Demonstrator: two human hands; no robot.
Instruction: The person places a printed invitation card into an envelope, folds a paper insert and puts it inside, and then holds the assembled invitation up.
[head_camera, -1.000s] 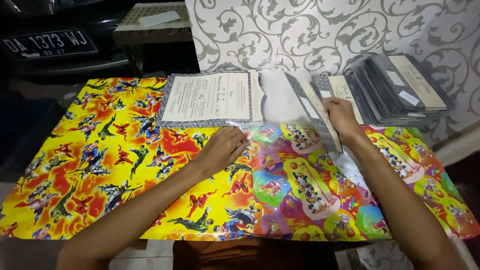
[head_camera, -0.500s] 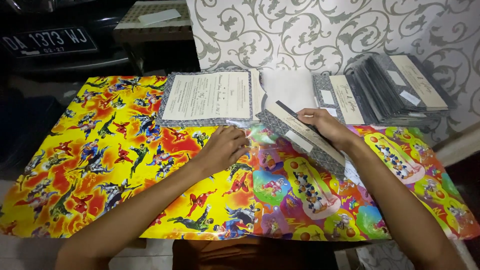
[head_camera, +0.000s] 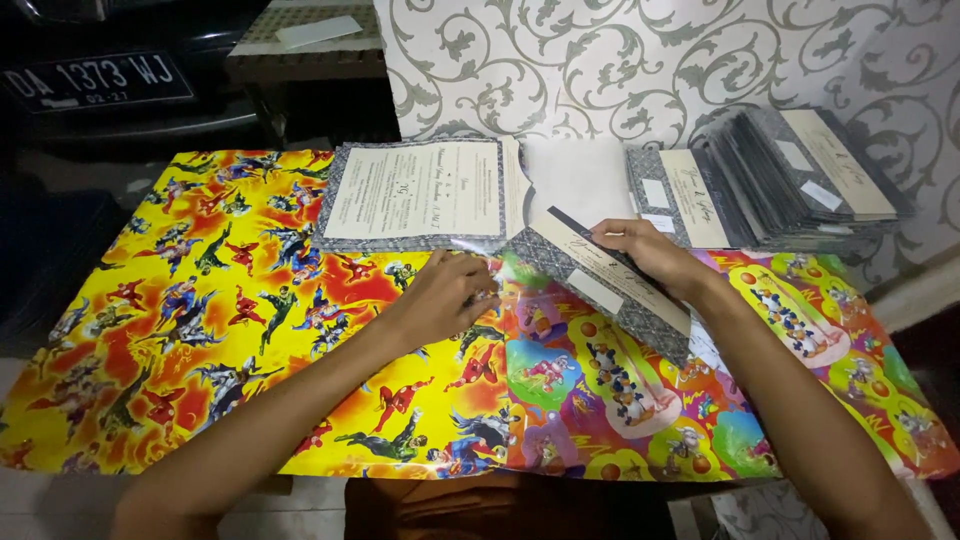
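The right hand (head_camera: 648, 255) grips a folded grey patterned card (head_camera: 600, 283) with a cream front panel, fingers closed over its upper edge, and holds it tilted just above the colourful cartoon-printed sheet (head_camera: 200, 320) that covers the work surface. The left hand (head_camera: 445, 293) rests on a clear plastic sleeve (head_camera: 470, 252) lying at the near edge of an open printed card (head_camera: 415, 192); its fingers curl down onto the film, but whether they pinch it or only press it flat cannot be told from this view. To do this step well, the person would likely want the left fingers to keep the mouth of the sleeve lifted and steady while the right hand lines the card's leading corner up square with that opening, since a slanted entry could snag or crease the thin film. A stack of similar grey cards (head_camera: 800, 175) leans at the far right, well apart from both hands, and a white blank sheet (head_camera: 575, 180) lies between it and the open printed card
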